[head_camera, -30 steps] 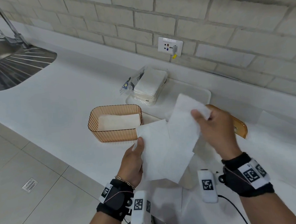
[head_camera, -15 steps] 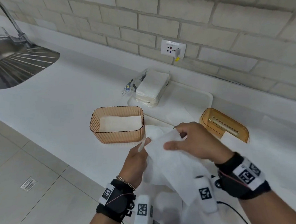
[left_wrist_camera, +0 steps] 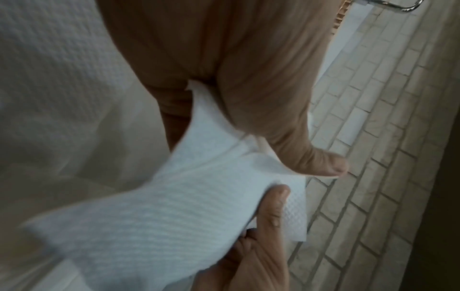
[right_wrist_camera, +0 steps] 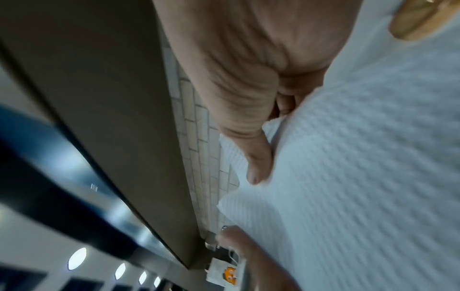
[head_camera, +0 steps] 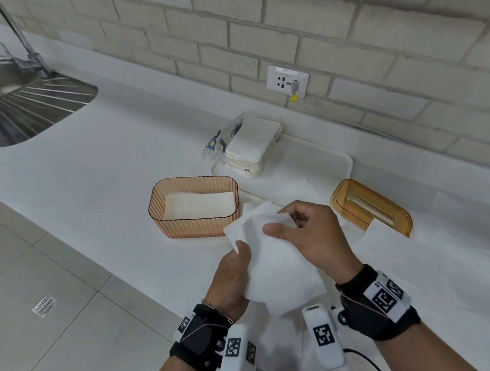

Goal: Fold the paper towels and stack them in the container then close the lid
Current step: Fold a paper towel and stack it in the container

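Along the brick wall (head_camera: 343,24) runs the long white surface (head_camera: 109,169), and at its far left we see the steel sink (head_camera: 21,109) with its tap. Toward the back of the surface sits a white tray (head_camera: 330,163); on the tray's left end lies an opened pack of paper towels (head_camera: 250,145), with its printed wrapper peeled back. In front of the tray stands the amber ribbed container (head_camera: 194,224), open at the top, with folded white towels lying flat inside it. To the right, well apart from the container, its amber lid (head_camera: 369,204) lies on the surface, slot side up, with a loose white sheet (head_camera: 382,235) touching its near edge.

Above the near edge of the surface we see both hands on one paper towel (head_camera: 279,265), held off the surface just right of the container. The right hand (head_camera: 314,235) is curled over the towel's upper part, thumb laid across the top layer and fingers tucked behind it. The left hand (head_camera: 231,279) pinches the towel's left edge between thumb and fingers; the left wrist view shows that thumb pressed on the embossed sheet. The towel is doubled over itself, its layers uneven at the top corner. A white socket plate (head_camera: 286,79) is set in the wall behind the tray.
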`<move>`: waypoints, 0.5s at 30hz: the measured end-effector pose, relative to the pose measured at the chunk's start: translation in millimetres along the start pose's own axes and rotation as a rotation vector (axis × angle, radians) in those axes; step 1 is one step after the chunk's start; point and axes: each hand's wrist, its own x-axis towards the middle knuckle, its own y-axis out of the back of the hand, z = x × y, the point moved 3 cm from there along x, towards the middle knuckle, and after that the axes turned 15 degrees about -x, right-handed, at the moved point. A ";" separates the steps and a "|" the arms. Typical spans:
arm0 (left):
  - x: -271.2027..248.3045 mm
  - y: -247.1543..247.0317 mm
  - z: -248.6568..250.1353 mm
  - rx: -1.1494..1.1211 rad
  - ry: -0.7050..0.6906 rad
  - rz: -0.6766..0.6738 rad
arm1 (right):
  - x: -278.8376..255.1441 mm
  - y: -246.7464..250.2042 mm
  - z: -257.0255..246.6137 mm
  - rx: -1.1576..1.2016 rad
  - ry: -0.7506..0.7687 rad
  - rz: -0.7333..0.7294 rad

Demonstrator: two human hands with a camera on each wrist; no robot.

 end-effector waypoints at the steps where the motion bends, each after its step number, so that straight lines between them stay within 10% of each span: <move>1: -0.6 -1.1 -0.1 -0.007 0.003 0.012 | -0.9 0.2 0.8 0.091 -0.027 0.002; 15: 2.6 -0.3 4.8 -0.113 0.075 0.112 | -1.2 -14.4 21.1 0.201 -0.194 0.058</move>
